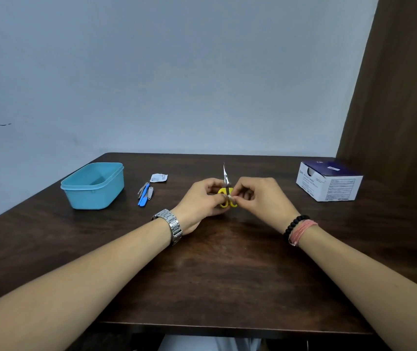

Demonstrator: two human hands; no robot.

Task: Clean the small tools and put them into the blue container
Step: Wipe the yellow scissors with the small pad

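Observation:
Small scissors with yellow handles and thin pointed blades stand upright above the middle of the table, tips away from me. My left hand grips the yellow handles. My right hand pinches a small white wipe against the handle area. The blue container sits open at the left of the table; I see nothing inside it. Between it and my hands lie several small tools: a blue-handled one, a nail clipper and a thin metal piece.
A torn white wipe wrapper lies just behind the small tools. A white and dark blue cardboard box stands at the right rear. The dark wooden table meets a pale wall; a brown curtain hangs at right.

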